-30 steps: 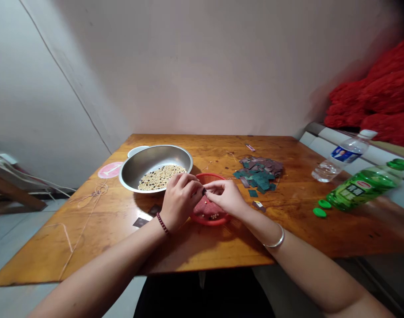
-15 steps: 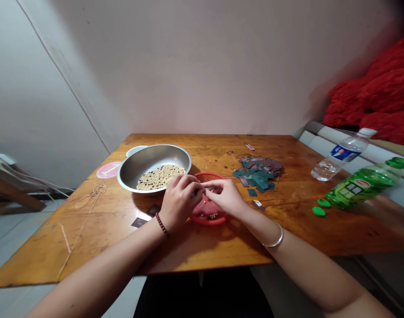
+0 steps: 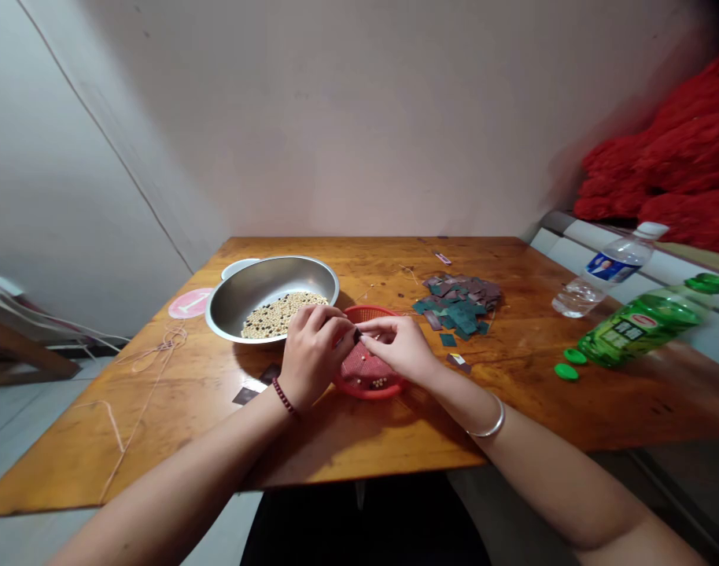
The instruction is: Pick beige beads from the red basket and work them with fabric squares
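Note:
Over a red plastic basket point(image 3: 371, 391) my two hands meet at the fingertips. My left hand point(image 3: 316, 354) is closed, its fingers curled round a small dark piece point(image 3: 357, 336). Thumb and forefinger of my right hand point(image 3: 395, 346) pinch at the same dark piece from the other side. In the basket lie reddish mesh and several pale beads point(image 3: 379, 383). A steel bowl point(image 3: 241, 295) stands tilted at the left, with many pale and dark beads point(image 3: 282, 316) in it.
Dark green and brown square pieces point(image 3: 462, 305) are heaped right of the basket. Farther right lie a clear bottle point(image 3: 601, 271), a green bottle point(image 3: 646, 322) and green caps point(image 3: 566, 372). Loose string point(image 3: 123, 440) and a pink disc point(image 3: 189, 303) are on the left of the table point(image 3: 188, 440).
The view has shifted slightly. My fingers have changed their pose a little over the basket, and the dark piece between them shows more clearly.

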A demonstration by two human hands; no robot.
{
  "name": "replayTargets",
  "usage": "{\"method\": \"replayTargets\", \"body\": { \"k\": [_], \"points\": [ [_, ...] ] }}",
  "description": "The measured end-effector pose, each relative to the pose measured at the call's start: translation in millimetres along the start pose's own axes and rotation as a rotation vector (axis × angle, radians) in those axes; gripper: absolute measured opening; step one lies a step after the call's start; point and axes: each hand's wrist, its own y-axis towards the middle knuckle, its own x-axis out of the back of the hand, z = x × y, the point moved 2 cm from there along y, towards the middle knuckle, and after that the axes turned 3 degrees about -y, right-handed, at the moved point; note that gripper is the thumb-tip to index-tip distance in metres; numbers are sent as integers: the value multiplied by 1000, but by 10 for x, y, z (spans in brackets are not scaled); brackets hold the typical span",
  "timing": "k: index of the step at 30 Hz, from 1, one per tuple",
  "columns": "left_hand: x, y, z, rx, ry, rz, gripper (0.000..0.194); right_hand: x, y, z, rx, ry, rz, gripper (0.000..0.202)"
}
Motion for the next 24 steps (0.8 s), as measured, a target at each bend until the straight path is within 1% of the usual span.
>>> {"method": "replayTargets", "body": {
  "k": [4, 7, 13, 17, 22, 24],
  "points": [
    [-18, -10, -3, -6, -1, 50, 8, -20, 5, -24, 9, 8, 11, 24],
    [-25, -18, 6, 21, 14, 42, 9, -16, 8, -33, 2, 3, -1, 24],
    [-12, -18, -8, 5, 9, 58, 9, -15, 7, -24, 17, 7, -6, 23],
    [11, -7, -1, 32, 7, 31, 9, -15, 1, -20, 13, 20, -8, 24],
    [-4, -17, -14, -28, -47, 49, 7, -5, -8, 6, 34, -27, 10, 24],
    [-1, -12, -7, -21, -38, 47, 7, -2, -4, 15, 36, -34, 5, 23]
  ]
}}
